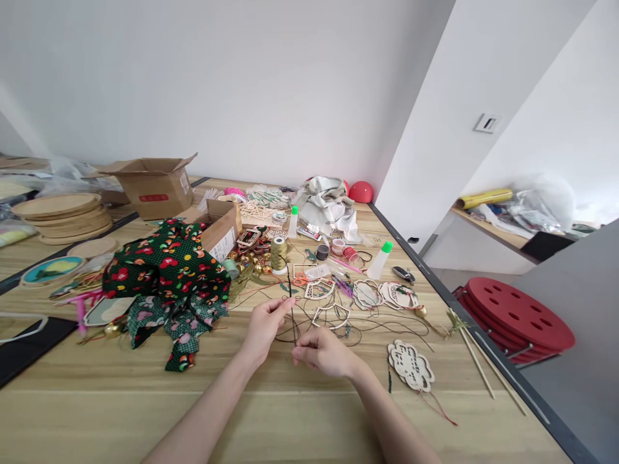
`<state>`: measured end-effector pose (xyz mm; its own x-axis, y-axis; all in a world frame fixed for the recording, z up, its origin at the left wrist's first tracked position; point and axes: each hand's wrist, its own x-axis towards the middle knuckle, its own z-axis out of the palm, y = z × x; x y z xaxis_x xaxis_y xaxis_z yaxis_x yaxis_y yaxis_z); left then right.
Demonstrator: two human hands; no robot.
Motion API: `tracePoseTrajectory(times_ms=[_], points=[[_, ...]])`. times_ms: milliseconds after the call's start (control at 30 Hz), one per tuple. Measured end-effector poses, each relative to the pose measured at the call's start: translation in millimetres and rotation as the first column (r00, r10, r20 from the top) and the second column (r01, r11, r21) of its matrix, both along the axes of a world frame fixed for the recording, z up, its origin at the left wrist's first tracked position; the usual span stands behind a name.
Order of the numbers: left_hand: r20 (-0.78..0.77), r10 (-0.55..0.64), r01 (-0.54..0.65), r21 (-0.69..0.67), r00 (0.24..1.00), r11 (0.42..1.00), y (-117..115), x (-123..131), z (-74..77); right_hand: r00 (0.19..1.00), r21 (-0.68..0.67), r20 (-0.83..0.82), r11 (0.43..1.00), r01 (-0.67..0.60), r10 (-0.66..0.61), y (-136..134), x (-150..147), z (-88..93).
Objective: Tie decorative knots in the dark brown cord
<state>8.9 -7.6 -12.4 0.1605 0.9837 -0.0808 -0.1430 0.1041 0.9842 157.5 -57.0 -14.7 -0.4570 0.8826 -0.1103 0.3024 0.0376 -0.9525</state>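
Note:
Between my two hands runs a dark cord [292, 317], stretched at a slant over the middle of the table. My left hand [265, 325] pinches its upper part between thumb and fingertips. Lower down, my right hand [322, 351] has its fingers closed on the same cord. Loose dark strands loop on the wood just beyond both hands. Close by lie cut-out wooden frames [331, 316], orange-handled scissors [300, 280] and a spool of olive thread [278, 256]. A flower-shaped wooden plaque [411, 366] with a red string rests to the right of my right hand.
Patterned dark fabric [167, 264] is heaped at left, before an open cardboard box [152, 187]. Green-capped bottles [380, 260], a car key [403, 274] and thin sticks [476, 361] lie to the right. Red stools [520, 316] are stacked beyond the table's right edge.

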Motion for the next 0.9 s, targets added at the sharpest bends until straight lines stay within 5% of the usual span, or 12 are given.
tracePoseTrajectory(times_ms=[633, 700, 767, 900], points=[[-0.119, 0.053, -0.044, 0.076, 0.991, 0.996, -0.6, 0.4, 0.7, 0.972, -0.076, 0.127, 0.979, -0.191, 0.200, -4.3, 13.1, 8.6], [-0.148, 0.052, -0.037, 0.107, 0.988, 0.994, -1.0, 0.5, 1.9, 0.990, -0.040, 0.078, 0.992, -0.118, 0.121, -3.8, 13.2, 8.6], [-0.172, 0.036, -0.011, 0.143, 0.984, 0.990, -1.4, 0.8, 2.5, 0.996, 0.043, -0.034, 0.995, 0.090, -0.088, -1.7, 12.0, 7.6], [-0.233, -0.042, 0.085, 0.176, 0.972, 0.981, -3.2, 3.8, 1.4, 0.905, 0.163, -0.184, 0.896, 0.413, -0.384, 4.5, 8.8, 1.6]])
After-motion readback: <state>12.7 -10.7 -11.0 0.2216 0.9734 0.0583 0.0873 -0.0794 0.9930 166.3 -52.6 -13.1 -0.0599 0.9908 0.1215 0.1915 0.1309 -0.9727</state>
